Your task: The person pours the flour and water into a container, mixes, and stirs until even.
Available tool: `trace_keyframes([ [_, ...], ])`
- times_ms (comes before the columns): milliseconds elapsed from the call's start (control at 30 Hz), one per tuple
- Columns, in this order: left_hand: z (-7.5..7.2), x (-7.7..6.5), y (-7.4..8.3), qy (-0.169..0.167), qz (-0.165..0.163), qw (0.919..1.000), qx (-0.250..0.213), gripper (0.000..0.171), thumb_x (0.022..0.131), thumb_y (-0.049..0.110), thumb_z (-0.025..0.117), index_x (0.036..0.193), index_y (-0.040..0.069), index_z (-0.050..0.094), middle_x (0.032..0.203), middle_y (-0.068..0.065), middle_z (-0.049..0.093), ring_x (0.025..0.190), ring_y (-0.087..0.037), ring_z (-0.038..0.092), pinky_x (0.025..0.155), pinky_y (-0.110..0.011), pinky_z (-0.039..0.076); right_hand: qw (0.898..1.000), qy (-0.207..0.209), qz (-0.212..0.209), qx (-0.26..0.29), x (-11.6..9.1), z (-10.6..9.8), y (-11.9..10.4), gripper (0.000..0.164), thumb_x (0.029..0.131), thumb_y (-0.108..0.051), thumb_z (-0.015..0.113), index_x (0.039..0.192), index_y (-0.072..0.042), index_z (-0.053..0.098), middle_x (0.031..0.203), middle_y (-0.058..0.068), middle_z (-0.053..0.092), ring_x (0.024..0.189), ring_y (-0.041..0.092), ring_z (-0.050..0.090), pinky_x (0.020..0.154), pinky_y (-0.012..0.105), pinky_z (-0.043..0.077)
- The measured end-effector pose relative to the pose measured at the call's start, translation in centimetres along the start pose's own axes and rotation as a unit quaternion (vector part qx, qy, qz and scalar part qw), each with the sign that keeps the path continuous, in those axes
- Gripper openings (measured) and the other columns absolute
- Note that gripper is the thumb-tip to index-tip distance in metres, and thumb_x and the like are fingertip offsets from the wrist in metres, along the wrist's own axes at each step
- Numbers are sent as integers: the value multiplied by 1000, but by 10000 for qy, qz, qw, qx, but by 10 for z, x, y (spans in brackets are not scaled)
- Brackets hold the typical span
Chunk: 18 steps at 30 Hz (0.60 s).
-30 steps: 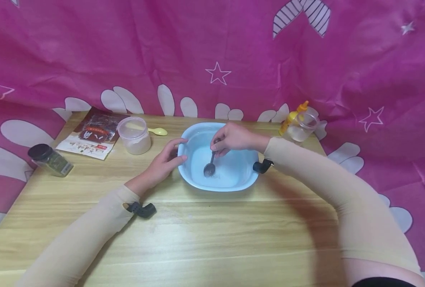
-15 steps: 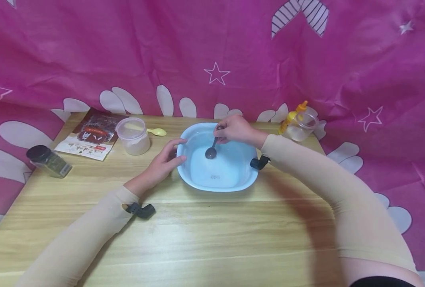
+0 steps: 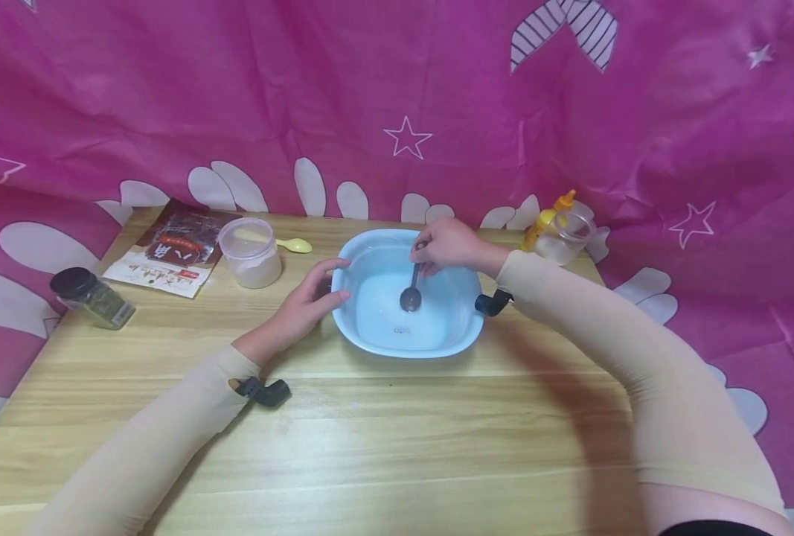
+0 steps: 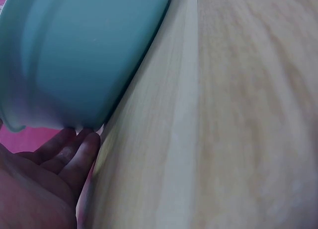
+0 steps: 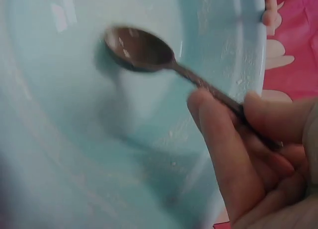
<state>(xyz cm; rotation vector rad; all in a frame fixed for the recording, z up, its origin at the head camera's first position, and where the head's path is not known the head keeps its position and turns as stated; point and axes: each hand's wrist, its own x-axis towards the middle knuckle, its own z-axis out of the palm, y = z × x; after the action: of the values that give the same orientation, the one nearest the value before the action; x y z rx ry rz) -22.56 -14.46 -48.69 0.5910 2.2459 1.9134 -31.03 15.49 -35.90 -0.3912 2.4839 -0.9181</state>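
A light blue plastic basin (image 3: 406, 344) stands on the wooden table, with what looks like clear liquid in it. My left hand (image 3: 303, 305) holds its left rim, thumb and index finger over the edge; in the left wrist view the other fingers (image 4: 82, 162) touch the outer wall. Between thumb and fingers my right hand (image 3: 446, 249) pinches the handle of a dark brown spoon (image 3: 411, 299). The spoon's bowl points down inside the basin, and in the right wrist view the spoon (image 5: 139, 47) looks wet and shiny.
Left of the basin are a clear tub of white powder (image 3: 254, 264), a yellow spoon (image 3: 295, 246), a brown and white packet (image 3: 175, 249) and a black-lidded jar (image 3: 95, 298). At the back right stand a yellow bottle (image 3: 540, 223) and a clear cup (image 3: 564, 234). A pink curtain (image 3: 343, 97) hangs behind.
My right hand has lifted the spoon away from near me, then brought it down and to the right inside the basin. The left hand has stayed on the rim.
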Motion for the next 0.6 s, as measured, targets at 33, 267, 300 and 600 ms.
trace_keyframes([
  [33,0,0,0,1,2,10000,-4,57,112,19,66,165,17,45,152,-29,60,140,-43,59,119,-62,46,9999,172,8,2,1,0,0,20,107,-11,75,116,6,80,95,14,81,88,24,83,81,35,68],
  [267,0,-2,-1,-25,-7,10000,-46,57,112,19,65,166,17,44,155,-29,58,143,-45,58,119,-63,46,9964,637,-130,535,8,15,-8,14,106,-11,78,112,2,81,99,15,80,90,24,83,80,31,67],
  [300,0,-2,-1,-25,-4,10000,-51,58,112,19,65,166,17,44,156,-29,57,143,-46,58,119,-63,46,9962,581,-161,635,8,18,-9,14,106,-11,78,112,2,81,99,16,80,90,25,83,81,31,67],
  [600,-1,0,-3,-37,18,10000,-34,57,112,20,66,165,19,45,155,-28,58,143,-44,59,119,-63,46,9963,-391,-173,741,0,26,-9,21,105,-8,77,118,9,79,98,15,80,91,28,83,82,35,68],
])
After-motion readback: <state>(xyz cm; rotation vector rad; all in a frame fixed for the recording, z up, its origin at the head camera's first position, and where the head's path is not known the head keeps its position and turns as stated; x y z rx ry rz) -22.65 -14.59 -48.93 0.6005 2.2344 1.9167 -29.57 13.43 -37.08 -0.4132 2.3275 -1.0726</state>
